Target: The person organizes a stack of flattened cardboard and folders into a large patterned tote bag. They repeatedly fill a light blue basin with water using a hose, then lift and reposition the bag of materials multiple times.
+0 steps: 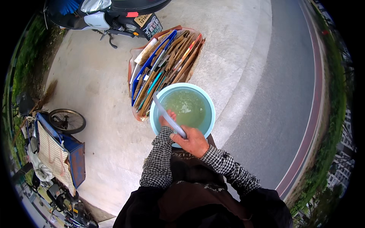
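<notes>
A round pale-blue plastic tub [210, 100] of cloudy greenish water [185, 107] is right in front of me. My right hand [192, 141] grips one end of a curved, translucent plastic tube [168, 116] at the tub's near rim. The tube slants up and left, its far end over the left rim. My left hand [168, 118] is inside the tub's left side, palm turned up and fingers half curled, with nothing visible in it. The tube crosses in front of that hand and hides part of it. Both forearms wear black-and-white checked sleeves.
Beyond the tub stands a large woven bag [182, 27] packed with flattened cardboard [171, 64]. A parked scooter [114, 20] is at the top left. At left is a blue cart [77, 165] with a spoked wheel [67, 121]. A curb edge [242, 97] borders the asphalt road [273, 94] at right.
</notes>
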`<action>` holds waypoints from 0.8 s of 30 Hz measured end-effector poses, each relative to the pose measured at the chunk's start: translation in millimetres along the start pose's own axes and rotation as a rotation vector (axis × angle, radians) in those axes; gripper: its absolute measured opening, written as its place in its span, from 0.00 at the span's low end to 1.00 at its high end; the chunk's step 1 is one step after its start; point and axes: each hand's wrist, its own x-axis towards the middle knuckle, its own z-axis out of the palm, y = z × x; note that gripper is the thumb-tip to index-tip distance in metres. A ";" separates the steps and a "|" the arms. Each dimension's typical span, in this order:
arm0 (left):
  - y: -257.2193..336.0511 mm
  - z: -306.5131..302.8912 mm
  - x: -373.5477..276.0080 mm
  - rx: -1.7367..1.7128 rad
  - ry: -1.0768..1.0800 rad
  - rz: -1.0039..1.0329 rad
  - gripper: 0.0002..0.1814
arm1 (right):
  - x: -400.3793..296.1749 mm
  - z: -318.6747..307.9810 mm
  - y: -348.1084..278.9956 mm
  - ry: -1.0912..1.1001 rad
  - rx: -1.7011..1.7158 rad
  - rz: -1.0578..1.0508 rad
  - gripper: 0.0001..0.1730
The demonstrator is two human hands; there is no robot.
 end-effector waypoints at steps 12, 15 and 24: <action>77.2 59.5 -33.9 -0.191 -0.530 -0.124 0.16 | 27.8 3.6 -25.6 0.056 0.142 0.151 0.22; 128.8 78.2 -71.3 -0.083 -0.555 0.056 0.17 | 32.8 19.4 -15.9 0.063 0.133 0.119 0.22; 41.5 -29.1 52.6 0.306 0.022 0.220 0.16 | 43.4 15.6 -19.8 -0.035 0.170 0.146 0.21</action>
